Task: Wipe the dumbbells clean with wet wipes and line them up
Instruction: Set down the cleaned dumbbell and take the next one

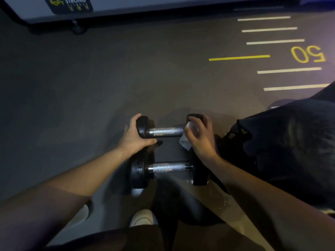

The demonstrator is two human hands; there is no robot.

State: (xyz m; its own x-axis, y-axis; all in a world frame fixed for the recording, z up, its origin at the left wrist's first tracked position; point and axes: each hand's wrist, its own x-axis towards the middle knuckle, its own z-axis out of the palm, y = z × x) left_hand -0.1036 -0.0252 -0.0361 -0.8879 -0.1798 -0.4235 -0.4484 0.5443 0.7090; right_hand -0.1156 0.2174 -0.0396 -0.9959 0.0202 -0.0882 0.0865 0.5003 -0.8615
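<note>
Two black dumbbells with silver handles lie side by side on the grey floor. The far dumbbell (165, 132) has my left hand (136, 137) gripping its left weight head. My right hand (200, 134) holds a white wet wipe (184, 140) against that dumbbell's right end, covering most of the right head. The near dumbbell (170, 168) rests just below, parallel to the first, with neither hand on it.
A dark bag or cloth (282, 142) lies right of the dumbbells. White and yellow floor lines (239, 58) and a yellow "50" mark the floor at far right. A machine base (126, 8) with a foot spans the top. My white shoe (142, 219) is below.
</note>
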